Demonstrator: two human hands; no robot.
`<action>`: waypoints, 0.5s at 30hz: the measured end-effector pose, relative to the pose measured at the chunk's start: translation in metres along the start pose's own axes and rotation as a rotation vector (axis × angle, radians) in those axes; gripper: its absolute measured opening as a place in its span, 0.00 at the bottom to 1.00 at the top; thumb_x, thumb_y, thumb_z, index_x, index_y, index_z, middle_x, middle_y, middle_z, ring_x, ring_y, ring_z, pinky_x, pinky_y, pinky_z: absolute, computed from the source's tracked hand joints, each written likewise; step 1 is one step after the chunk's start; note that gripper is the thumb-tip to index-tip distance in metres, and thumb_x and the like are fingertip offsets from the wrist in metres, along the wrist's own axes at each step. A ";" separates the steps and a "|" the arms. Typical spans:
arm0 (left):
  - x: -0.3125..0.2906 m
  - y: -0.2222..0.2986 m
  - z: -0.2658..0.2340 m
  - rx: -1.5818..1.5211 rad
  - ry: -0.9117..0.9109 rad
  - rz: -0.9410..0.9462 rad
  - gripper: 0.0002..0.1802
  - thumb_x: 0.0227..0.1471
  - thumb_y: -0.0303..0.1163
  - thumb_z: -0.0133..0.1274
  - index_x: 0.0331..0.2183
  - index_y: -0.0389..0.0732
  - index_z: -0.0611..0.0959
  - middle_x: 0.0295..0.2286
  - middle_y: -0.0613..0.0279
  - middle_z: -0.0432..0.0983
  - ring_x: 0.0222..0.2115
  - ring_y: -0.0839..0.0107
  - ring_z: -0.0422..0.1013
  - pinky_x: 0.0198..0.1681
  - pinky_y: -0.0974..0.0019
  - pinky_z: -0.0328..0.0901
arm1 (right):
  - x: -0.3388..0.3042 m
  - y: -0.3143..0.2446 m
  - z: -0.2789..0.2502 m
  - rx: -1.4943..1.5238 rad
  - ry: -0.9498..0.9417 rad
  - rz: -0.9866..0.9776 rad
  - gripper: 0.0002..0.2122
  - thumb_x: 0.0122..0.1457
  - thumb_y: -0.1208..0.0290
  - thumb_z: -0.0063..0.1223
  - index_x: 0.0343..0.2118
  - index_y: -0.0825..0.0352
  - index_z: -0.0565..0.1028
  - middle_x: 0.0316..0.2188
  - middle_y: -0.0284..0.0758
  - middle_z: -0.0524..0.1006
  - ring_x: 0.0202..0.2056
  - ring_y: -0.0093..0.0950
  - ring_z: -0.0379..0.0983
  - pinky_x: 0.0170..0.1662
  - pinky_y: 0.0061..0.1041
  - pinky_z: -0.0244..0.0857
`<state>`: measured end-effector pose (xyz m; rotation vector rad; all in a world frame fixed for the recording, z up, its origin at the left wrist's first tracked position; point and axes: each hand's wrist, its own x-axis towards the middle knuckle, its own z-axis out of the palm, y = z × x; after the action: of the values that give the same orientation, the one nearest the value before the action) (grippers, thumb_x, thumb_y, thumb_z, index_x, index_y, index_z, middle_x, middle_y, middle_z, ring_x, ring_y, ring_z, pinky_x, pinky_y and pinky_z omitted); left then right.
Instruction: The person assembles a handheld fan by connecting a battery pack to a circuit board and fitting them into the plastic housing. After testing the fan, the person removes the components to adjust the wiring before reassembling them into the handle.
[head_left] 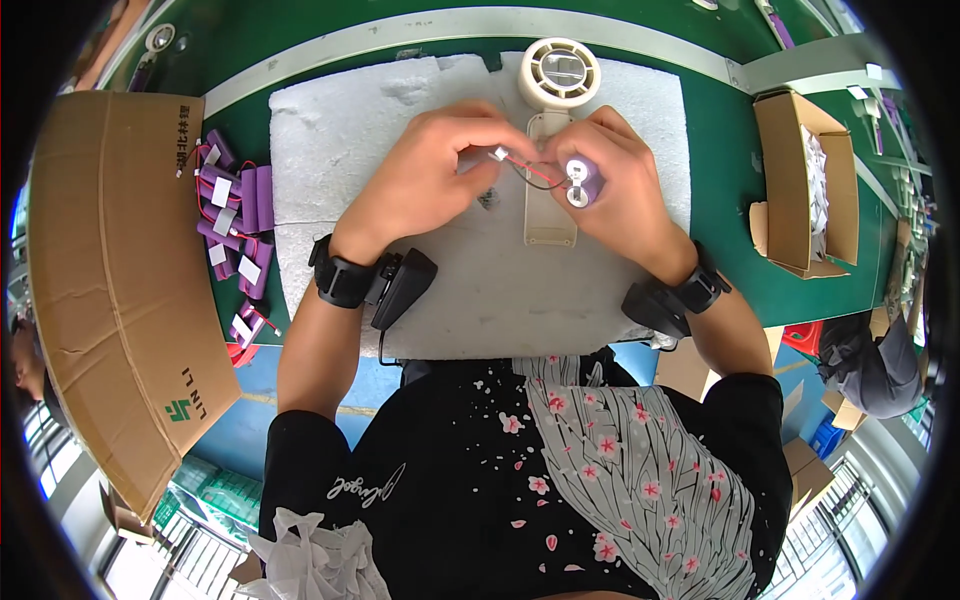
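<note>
My right hand (625, 180) is closed around a purple battery pack (588, 186), its white-capped end facing up. A red and a black wire run from the pack to a small white connector (500, 154). My left hand (430, 165) has its thumb and index finger curled about this connector; the exact contact is partly hidden. Under both hands lies a cream handheld fan (560, 75), its round head pointing away from me. The fan's long handle casing (549, 225) looks open, and my right hand partly covers it.
A white foam sheet (330, 130) covers the green bench (730, 130). Several purple battery packs (235, 200) with wires lie at its left, beside a big cardboard box (110, 270). At the right stands an open carton (800, 185) with white contents. Black devices (350, 280) are strapped to my wrists.
</note>
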<state>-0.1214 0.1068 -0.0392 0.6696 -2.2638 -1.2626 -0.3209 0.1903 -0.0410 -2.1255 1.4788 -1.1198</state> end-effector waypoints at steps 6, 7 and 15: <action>-0.003 0.006 -0.003 0.143 -0.024 -0.010 0.17 0.41 0.13 0.52 0.35 0.39 0.82 0.33 0.62 0.72 0.34 0.72 0.70 0.34 0.69 0.63 | 0.002 0.000 0.002 -0.027 -0.001 -0.036 0.14 0.35 0.85 0.64 0.26 0.65 0.73 0.27 0.32 0.77 0.31 0.35 0.70 0.33 0.29 0.67; -0.003 0.008 -0.002 0.071 0.008 0.015 0.17 0.41 0.13 0.52 0.35 0.40 0.82 0.32 0.62 0.72 0.32 0.71 0.70 0.33 0.69 0.64 | 0.001 0.000 0.002 -0.033 -0.003 -0.030 0.14 0.35 0.85 0.64 0.26 0.65 0.73 0.27 0.32 0.77 0.31 0.35 0.70 0.33 0.29 0.67; 0.001 0.001 0.016 -0.259 0.110 -0.001 0.20 0.38 0.12 0.49 0.35 0.39 0.82 0.30 0.61 0.76 0.28 0.71 0.72 0.33 0.70 0.67 | 0.000 0.000 0.003 -0.120 -0.005 -0.068 0.14 0.33 0.85 0.65 0.25 0.65 0.73 0.26 0.33 0.77 0.31 0.35 0.69 0.32 0.28 0.67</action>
<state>-0.1320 0.1168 -0.0457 0.6277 -1.9680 -1.4499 -0.3191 0.1893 -0.0428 -2.2733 1.5172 -1.0732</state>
